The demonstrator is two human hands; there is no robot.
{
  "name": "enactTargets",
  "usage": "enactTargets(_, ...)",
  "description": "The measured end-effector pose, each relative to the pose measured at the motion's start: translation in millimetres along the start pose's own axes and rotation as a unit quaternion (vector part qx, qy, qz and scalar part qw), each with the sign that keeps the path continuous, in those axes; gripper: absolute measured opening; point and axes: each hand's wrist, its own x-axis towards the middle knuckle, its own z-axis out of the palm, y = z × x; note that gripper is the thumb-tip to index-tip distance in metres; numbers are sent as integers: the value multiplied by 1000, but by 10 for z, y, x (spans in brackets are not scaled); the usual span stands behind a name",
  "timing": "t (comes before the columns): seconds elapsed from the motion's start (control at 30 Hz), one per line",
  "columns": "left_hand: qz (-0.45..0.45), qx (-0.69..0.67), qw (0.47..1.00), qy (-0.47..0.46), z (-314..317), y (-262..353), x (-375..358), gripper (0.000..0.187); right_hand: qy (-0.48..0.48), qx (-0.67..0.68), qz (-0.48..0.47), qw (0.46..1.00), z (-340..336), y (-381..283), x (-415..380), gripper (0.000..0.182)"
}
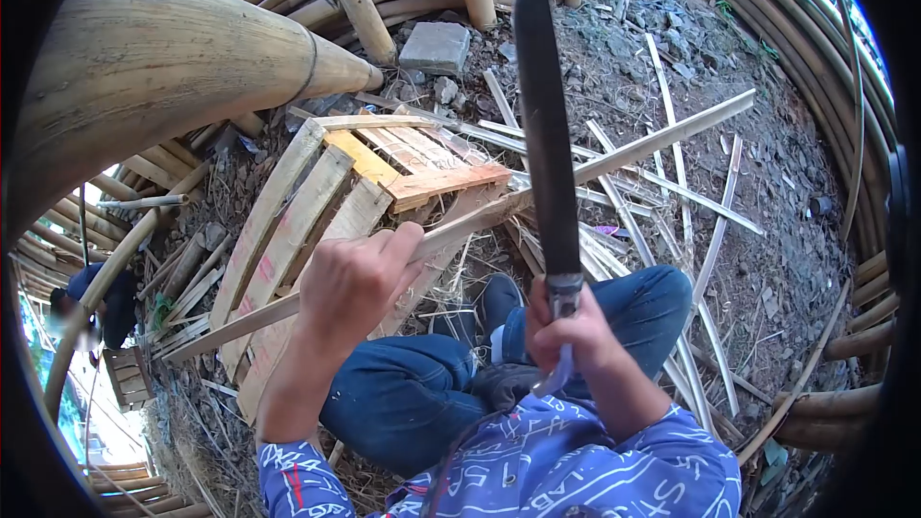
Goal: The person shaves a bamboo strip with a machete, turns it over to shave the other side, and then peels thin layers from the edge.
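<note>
A long split bamboo strip [667, 137] runs slantwise across the view, and my left hand [357, 273] is closed around it. In my right hand [576, 331] is a machete [547, 125], gripped by its handle with the broad dark blade pointing up and away. The blade overlaps the strip in this view. Under and behind the strip lies a wooden crate [288, 221] of pale and orange slats, tilted on the ground close to my left hand. My bent knees in jeans are between the two hands.
Several cut bamboo strips [721, 221] lie scattered on the rocky ground to the right. A thick bamboo pole [173, 77] juts in at upper left. Stacked bamboo poles [796, 67] ring the area. A concrete block [435, 46] sits ahead. At far left is another person [104, 302].
</note>
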Motion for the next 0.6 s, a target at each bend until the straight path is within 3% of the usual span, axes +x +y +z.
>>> enactTargets(0.13, 14, 5, 1000, 6, 0, 6, -55, 26, 38, 66, -63, 995, 46, 33, 60, 22)
enactTargets(0.23, 19, -15, 1000, 9, -14, 30, -58, 26, 22, 68, -42, 997, 183, 264, 48, 22)
enactTargets(0.4, 2, -44, 999, 10, -66, 2, -161, 27, 38, -29, -69, 996, 121, 162, 30, 16)
enactTargets(0.53, -3, -43, 999, 0, -47, 19, -219, 28, 63, 83, -98, 990, 257, 355, 93, 20)
enactTargets(0.6, 5, -44, 999, -6, -26, 3, -243, 28, 36, 88, -57, 994, 310, 503, 79, 20)
